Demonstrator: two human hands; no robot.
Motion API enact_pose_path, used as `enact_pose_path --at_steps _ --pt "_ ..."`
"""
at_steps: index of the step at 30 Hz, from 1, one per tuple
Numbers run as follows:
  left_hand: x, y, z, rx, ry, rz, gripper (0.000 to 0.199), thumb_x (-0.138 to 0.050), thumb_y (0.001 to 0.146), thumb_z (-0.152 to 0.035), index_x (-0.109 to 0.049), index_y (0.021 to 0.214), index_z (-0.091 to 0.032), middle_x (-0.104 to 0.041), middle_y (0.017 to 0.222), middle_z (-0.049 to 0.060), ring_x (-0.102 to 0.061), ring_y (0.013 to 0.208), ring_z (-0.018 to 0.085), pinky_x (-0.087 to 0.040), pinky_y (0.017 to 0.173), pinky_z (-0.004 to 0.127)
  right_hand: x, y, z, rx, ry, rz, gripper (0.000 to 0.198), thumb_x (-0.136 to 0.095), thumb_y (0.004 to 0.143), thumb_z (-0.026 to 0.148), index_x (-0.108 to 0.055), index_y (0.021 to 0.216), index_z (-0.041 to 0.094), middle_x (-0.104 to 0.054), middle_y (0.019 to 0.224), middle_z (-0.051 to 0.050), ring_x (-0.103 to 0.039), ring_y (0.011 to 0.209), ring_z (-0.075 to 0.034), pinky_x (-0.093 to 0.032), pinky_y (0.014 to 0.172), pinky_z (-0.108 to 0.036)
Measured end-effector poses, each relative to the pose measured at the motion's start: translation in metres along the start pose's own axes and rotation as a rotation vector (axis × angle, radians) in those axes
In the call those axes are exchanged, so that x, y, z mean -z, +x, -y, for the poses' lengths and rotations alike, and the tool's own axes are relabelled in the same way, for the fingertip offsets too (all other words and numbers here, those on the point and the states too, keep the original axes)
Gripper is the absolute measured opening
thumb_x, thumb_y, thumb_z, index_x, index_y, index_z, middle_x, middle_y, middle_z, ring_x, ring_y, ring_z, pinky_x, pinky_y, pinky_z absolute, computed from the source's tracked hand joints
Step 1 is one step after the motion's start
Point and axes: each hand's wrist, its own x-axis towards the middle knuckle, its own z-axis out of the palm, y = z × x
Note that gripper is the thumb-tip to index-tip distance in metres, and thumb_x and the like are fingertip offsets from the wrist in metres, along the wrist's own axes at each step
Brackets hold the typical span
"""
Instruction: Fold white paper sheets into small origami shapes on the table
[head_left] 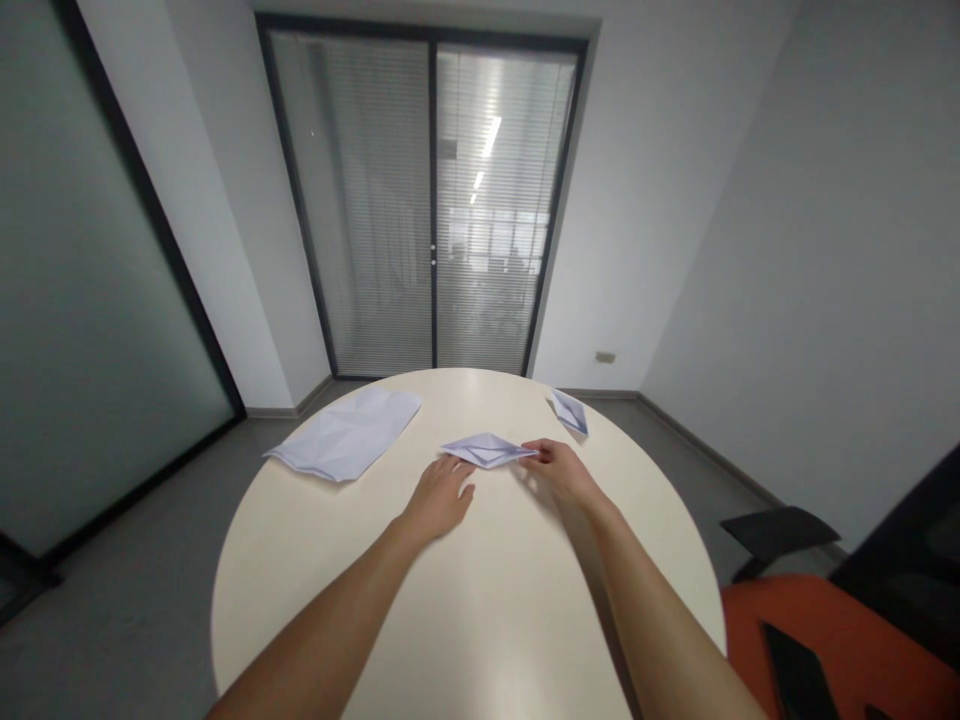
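A folded white paper boat (pixel 489 452) lies near the middle of the round table, its pointed ends to the left and right. My right hand (pixel 555 465) pinches its right tip between thumb and fingers. At the left end, my left hand (pixel 442 490) rests with fingers stretched out and thumb apart, the fingertips at the paper's lower left edge. A second folded paper piece (pixel 571 412) of similar shape sits by the table's far right edge. To the left is a stack of creased white paper sheets (pixel 349 432).
The round cream table (pixel 465 620) has a curved edge on all sides. An orange chair (pixel 817 640) with a black armrest (pixel 780 530) stands at the right. Behind the table is a glass partition with blinds (pixel 420 210), and white walls flank it.
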Motion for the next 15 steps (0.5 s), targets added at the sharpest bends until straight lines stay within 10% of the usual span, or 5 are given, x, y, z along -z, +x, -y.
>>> enact_pose_path --at_steps 15 --pt "0.004 -0.006 0.001 0.071 -0.007 0.052 0.039 -0.048 0.095 -0.029 -0.061 0.131 -0.019 -0.053 0.146 0.013 -0.046 0.137 0.027 -0.031 0.118 0.047 0.017 -0.006 0.025 -0.093 -0.197 -0.568 0.058 -0.04 0.098 0.047 -0.06 0.136 0.009 -0.065 0.131 -0.017 -0.062 0.12 -0.03 -0.047 0.1 -0.037"
